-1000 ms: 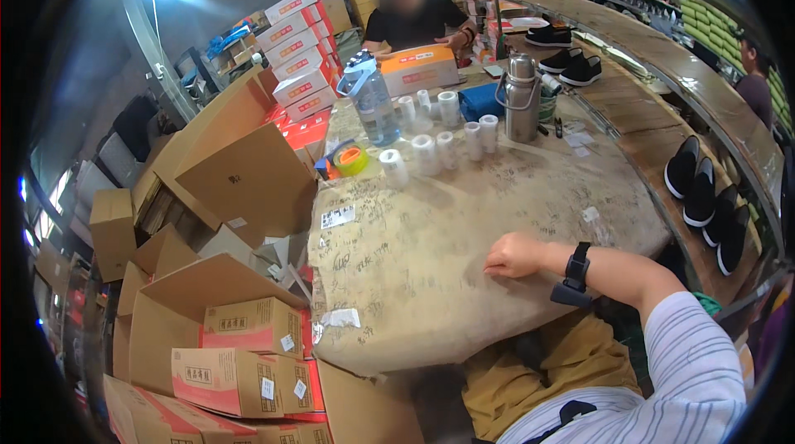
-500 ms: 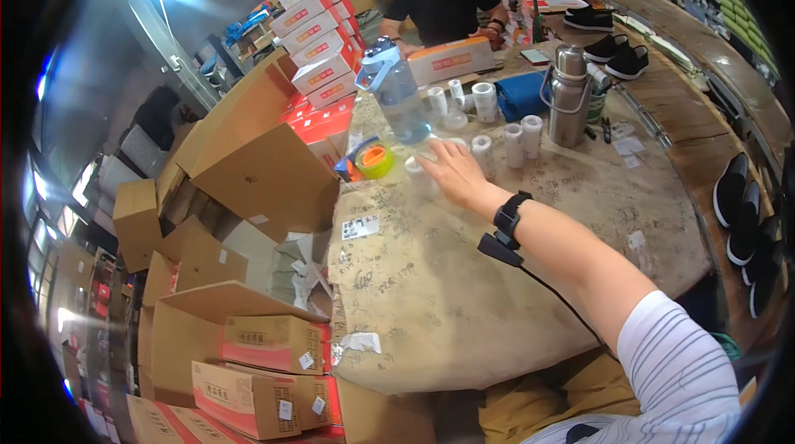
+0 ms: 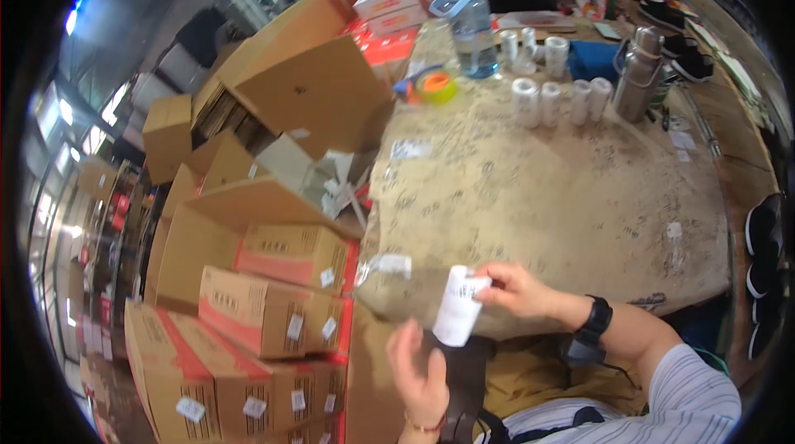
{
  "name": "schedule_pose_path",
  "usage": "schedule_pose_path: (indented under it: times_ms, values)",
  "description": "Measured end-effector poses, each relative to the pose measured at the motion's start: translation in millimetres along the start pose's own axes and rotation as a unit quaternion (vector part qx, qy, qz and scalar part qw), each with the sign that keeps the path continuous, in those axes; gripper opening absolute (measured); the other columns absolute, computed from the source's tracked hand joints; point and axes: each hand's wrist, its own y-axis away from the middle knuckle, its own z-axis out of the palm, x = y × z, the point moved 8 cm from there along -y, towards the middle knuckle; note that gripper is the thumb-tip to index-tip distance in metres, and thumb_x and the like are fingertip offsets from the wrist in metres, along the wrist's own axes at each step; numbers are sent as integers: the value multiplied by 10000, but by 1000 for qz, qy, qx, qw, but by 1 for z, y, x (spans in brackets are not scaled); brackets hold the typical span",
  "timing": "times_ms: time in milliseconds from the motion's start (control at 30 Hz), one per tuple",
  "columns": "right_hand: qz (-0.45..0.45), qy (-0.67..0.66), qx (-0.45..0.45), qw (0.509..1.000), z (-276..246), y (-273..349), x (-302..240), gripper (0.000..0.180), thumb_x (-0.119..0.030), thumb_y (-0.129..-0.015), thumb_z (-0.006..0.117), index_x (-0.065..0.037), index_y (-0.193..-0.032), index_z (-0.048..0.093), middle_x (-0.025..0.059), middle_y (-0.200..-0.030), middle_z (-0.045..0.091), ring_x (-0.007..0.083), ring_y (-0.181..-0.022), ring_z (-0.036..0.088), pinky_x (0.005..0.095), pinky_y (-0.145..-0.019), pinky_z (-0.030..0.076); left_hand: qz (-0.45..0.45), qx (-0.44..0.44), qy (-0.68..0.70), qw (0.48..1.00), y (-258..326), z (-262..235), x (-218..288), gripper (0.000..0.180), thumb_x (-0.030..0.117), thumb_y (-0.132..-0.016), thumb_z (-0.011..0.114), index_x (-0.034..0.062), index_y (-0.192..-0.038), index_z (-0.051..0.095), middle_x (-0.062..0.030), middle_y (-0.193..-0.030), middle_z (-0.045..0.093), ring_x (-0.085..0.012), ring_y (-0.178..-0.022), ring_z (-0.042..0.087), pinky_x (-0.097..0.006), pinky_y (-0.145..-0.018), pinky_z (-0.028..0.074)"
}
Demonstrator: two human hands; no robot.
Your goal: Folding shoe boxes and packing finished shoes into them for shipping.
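Pinched in the fingers of my right hand (image 3: 517, 288) is a white roll of paper labels (image 3: 455, 316), held tilted above the table's near edge. A loose end hangs down and some dark print shows on it. My left hand (image 3: 418, 374) is just below and left of the roll, apart from it, fingers spread and slightly blurred. Several more white label rolls (image 3: 525, 102) stand upright farther back on the paper-covered table (image 3: 563, 195).
An open carton of shoe boxes (image 3: 240, 311) stands at the left, below a large open carton (image 3: 306, 92). At the table's back are a tape dispenser (image 3: 436, 86), a water bottle (image 3: 476, 30) and a steel flask (image 3: 638, 75). Black shoes (image 3: 763, 245) line the right.
My right hand has come back from the rolls at the far side to the near edge, now with a label roll. My left hand has come into view. The view has tilted down and left.
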Motion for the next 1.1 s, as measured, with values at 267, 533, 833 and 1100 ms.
schedule_pose_path:
  times_ms: [267,533,833,1100]
  values:
    - [-171,219,-86,957,77,55,-48,263,-238,-745,711,-42,-885,603,123,-907,630,308,-753,605,362,-662,500,-19,-26,16,999,21,-22,-7,214,60,-842,618,-38,-1031,640,-128,-992,650,-180,-889,609,-279,-806,474]
    - [-273,193,-101,937,117,84,-72,277,-241,-746,715,-41,-895,595,141,-920,629,311,-764,602,363,-652,502,-129,-5,156,979,63,-49,-15,167,3,-788,675,-24,-952,654,-147,-1001,657,-204,-921,624,-303,-835,480]
    - [-196,181,-25,963,137,102,-57,247,-156,-762,719,-4,-919,604,137,-894,624,245,-701,620,308,-611,497,227,152,-195,942,107,-78,42,149,-1,-685,735,61,-739,610,-87,-857,636,-230,-766,600,-347,-689,473]
    - [-132,-46,-62,988,134,99,-29,235,-79,-871,596,9,-1087,563,101,-1079,612,158,-939,583,275,-774,488,-191,159,501,829,121,-60,-34,681,178,-926,523,204,-1407,42,-138,-1156,427,-285,-1045,499,-401,-882,467]
